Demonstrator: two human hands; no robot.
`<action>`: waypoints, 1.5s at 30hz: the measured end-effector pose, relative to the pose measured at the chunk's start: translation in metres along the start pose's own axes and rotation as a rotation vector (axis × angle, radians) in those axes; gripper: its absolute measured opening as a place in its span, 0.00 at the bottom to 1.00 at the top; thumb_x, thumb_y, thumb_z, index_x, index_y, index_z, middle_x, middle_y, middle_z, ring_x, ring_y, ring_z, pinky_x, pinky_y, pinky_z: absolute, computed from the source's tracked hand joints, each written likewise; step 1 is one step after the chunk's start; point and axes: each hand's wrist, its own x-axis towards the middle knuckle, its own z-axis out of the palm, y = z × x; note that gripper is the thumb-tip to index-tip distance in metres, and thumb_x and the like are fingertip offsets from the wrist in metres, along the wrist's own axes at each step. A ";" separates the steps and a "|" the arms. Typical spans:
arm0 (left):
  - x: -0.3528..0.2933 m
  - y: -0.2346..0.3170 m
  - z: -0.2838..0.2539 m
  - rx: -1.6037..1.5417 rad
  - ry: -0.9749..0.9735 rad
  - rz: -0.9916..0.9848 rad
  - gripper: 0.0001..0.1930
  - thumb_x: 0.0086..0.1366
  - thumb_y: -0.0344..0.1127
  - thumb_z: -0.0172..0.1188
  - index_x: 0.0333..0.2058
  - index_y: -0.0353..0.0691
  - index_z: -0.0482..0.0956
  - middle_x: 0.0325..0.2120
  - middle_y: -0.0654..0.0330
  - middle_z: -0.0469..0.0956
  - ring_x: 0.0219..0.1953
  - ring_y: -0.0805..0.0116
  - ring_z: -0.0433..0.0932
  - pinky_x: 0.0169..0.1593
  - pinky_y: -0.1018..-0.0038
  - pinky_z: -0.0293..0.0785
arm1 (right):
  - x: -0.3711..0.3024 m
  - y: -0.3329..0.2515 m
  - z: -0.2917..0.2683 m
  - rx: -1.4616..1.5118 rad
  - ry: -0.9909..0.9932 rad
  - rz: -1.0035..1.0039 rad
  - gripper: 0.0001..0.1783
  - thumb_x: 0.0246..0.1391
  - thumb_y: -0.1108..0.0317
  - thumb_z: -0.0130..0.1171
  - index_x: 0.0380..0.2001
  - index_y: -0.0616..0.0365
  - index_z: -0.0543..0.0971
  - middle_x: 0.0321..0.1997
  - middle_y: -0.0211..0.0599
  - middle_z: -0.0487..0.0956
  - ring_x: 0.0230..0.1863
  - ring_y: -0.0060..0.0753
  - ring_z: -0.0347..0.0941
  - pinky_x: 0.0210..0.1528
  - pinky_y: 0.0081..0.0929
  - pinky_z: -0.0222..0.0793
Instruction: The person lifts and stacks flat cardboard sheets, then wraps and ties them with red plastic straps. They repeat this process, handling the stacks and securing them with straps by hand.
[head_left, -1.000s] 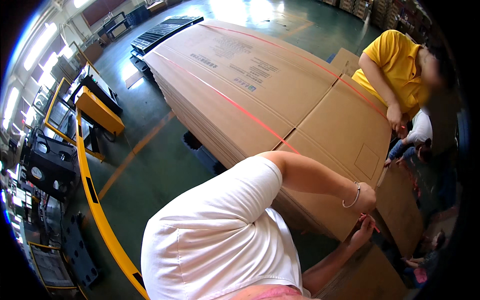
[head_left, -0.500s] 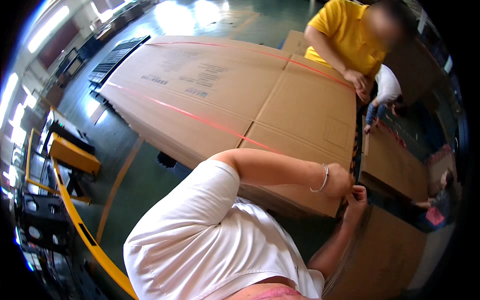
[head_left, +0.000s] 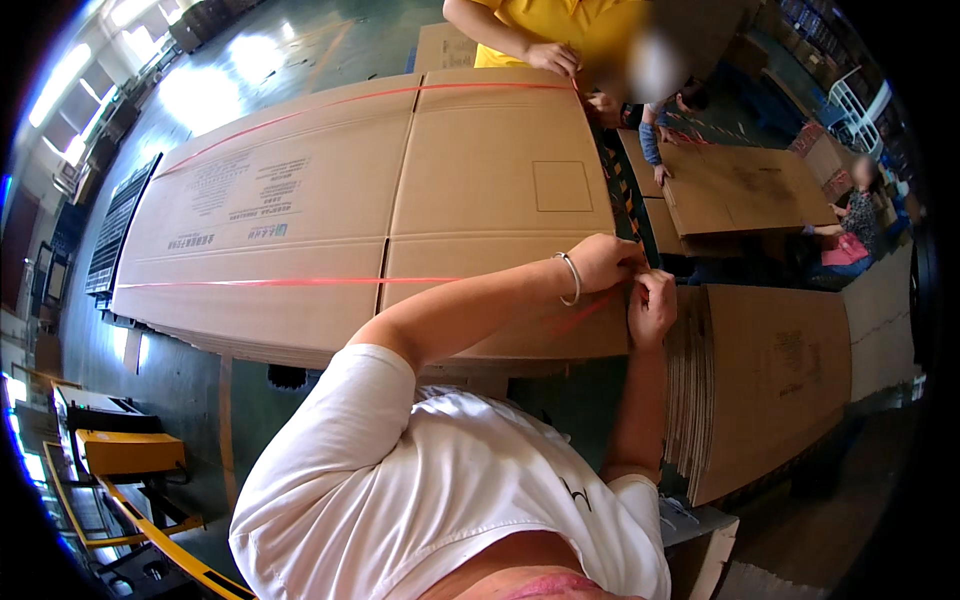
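Observation:
A tall stack of flat brown cardboard sheets (head_left: 500, 150) lies in front of me with two red plastic straps across its top. The near strap (head_left: 300, 282) runs along the stack and passes behind my left forearm. At the stack's right edge my left hand (head_left: 605, 262), with a silver bangle on its wrist, is closed in a pinch on the strap. Close against it, my right hand (head_left: 652, 308) is also closed on the strap, its fingertips meeting the left ones. A blurred red length of strap shows below my left wrist.
Across the stack, a co-worker in yellow (head_left: 530, 35) has both hands at the far strap's end. Other people handle cardboard (head_left: 750, 190) at the right. Another cardboard stack (head_left: 780, 390) stands right of my right arm. A yellow rail (head_left: 165, 545) is at lower left.
My view has turned right, so the stack and my hands appear further left. Both hands stay together at the stack's edge. The co-worker in yellow still works at the far strap.

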 end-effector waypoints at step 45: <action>0.031 0.026 0.081 1.165 -1.082 0.334 0.18 0.56 0.48 0.47 0.25 0.40 0.77 0.22 0.53 0.76 0.31 0.55 0.75 0.37 0.62 0.69 | -0.720 -0.111 -0.259 0.222 0.534 2.055 0.01 0.44 0.75 0.52 0.23 0.60 0.71 0.17 0.35 0.70 0.15 0.26 0.65 0.15 0.22 0.59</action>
